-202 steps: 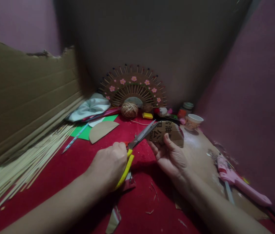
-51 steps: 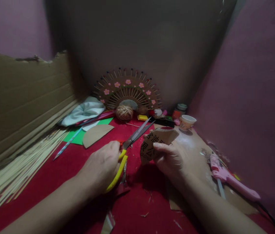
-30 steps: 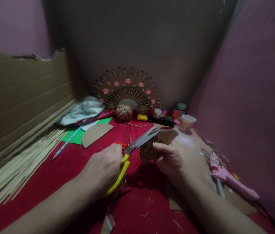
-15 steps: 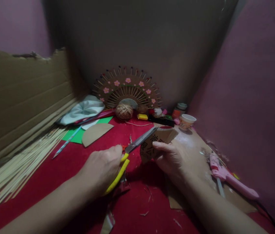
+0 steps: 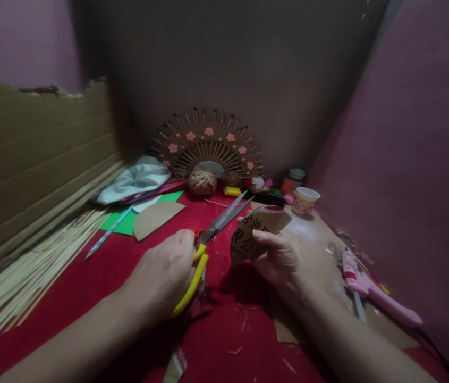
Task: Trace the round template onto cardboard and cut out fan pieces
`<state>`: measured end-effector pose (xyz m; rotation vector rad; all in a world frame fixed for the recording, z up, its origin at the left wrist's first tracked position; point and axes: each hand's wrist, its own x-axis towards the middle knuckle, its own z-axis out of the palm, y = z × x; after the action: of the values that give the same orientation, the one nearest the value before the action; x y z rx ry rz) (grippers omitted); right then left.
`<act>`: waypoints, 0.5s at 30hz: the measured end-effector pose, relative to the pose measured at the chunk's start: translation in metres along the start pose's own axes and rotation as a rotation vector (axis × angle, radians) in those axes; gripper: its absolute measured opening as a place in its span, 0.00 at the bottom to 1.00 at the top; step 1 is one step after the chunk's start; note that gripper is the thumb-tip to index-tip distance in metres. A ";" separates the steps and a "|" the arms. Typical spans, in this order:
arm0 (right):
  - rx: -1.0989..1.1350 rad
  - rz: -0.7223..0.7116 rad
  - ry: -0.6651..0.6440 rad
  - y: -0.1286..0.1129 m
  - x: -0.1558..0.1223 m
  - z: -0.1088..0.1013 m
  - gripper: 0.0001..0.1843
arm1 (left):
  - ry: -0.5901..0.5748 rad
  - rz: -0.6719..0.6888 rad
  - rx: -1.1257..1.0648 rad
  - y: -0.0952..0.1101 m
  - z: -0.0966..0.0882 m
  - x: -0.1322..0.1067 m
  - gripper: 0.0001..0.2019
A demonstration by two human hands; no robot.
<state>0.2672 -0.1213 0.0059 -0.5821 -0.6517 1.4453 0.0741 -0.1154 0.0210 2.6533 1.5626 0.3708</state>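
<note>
My left hand (image 5: 168, 266) is closed round the yellow handles of a pair of scissors (image 5: 220, 223). The blades are slightly parted and point up and to the right, just left of a piece of cardboard (image 5: 244, 239). That brown piece has dark printed characters and a rounded left edge. My right hand (image 5: 276, 255) pinches it, thumb on the near face and other fingers mostly hidden behind. On the red cloth (image 5: 224, 319) below lie small cardboard trimmings (image 5: 244, 316). A half-round cardboard piece (image 5: 156, 219) rests to the left, partly over green paper (image 5: 123, 221).
A flowered fan (image 5: 208, 133) stands at the back, behind a ball of twine (image 5: 202, 183). Thin sticks (image 5: 44, 260) lie along the left, beside a cardboard wall (image 5: 36, 143). At right are a paper cup (image 5: 306, 199) and a pink glue gun (image 5: 379, 295).
The scissors have drawn left, away from the cardboard, and their blades have parted a little. In my right hand the cardboard has turned slightly, showing more of its print.
</note>
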 end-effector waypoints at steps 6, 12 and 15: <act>-0.010 -0.015 0.018 0.000 0.000 0.002 0.20 | -0.005 0.035 0.033 0.000 0.003 -0.001 0.11; -0.016 -0.018 0.010 0.000 -0.001 0.004 0.22 | -0.072 0.039 0.078 0.004 0.002 0.000 0.10; -0.036 -0.028 0.006 0.001 -0.001 0.003 0.22 | -0.090 0.030 0.082 0.004 0.002 0.000 0.11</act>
<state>0.2646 -0.1228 0.0074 -0.6027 -0.6804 1.4075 0.0778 -0.1169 0.0192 2.7151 1.5457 0.1899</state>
